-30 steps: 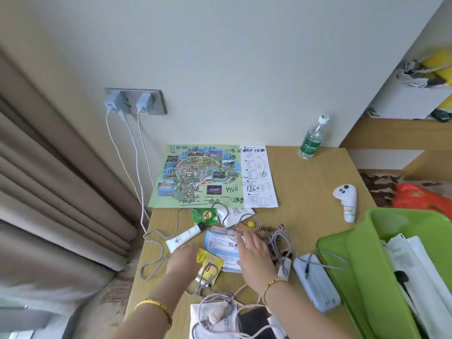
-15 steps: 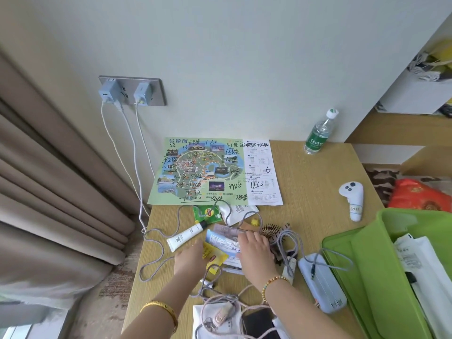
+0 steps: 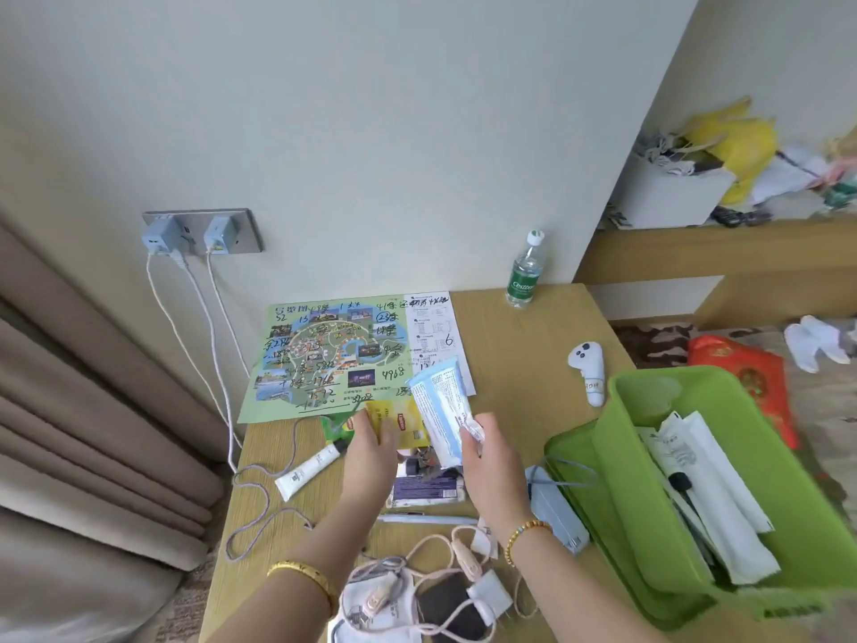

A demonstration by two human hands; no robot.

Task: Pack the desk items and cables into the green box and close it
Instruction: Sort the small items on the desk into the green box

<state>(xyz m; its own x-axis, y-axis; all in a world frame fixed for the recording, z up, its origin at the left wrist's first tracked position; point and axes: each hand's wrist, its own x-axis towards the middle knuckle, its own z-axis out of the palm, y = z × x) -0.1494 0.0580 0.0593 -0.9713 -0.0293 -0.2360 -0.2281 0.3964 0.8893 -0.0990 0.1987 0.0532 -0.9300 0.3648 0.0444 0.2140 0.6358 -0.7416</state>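
Observation:
My left hand (image 3: 371, 450) grips a yellow tea packet (image 3: 399, 422), lifted off the desk. My right hand (image 3: 494, 452) holds a pale blue and white pouch (image 3: 438, 406) upright, just left of the green box. The green box (image 3: 649, 540) stands open at the right with white papers and a black-tipped item inside. On the desk lie a white tube (image 3: 308, 471), a purple packet (image 3: 426, 487), a white pen (image 3: 426, 519), a grey power bank (image 3: 556, 508) with its cable, and pink cables (image 3: 445, 568) over a dark phone near the front edge.
A map leaflet (image 3: 334, 355) lies at the back of the desk. A water bottle (image 3: 526, 271) stands by the wall, a white controller (image 3: 589, 371) beside the box. Two chargers (image 3: 185, 232) sit in the wall socket, their cables hanging down to the desk. Curtains hang at the left.
Both hands were pressed flat on the pile; now each has lifted a packet off the desk, uncovering the purple packet and pen beneath. The camera has tilted up slightly.

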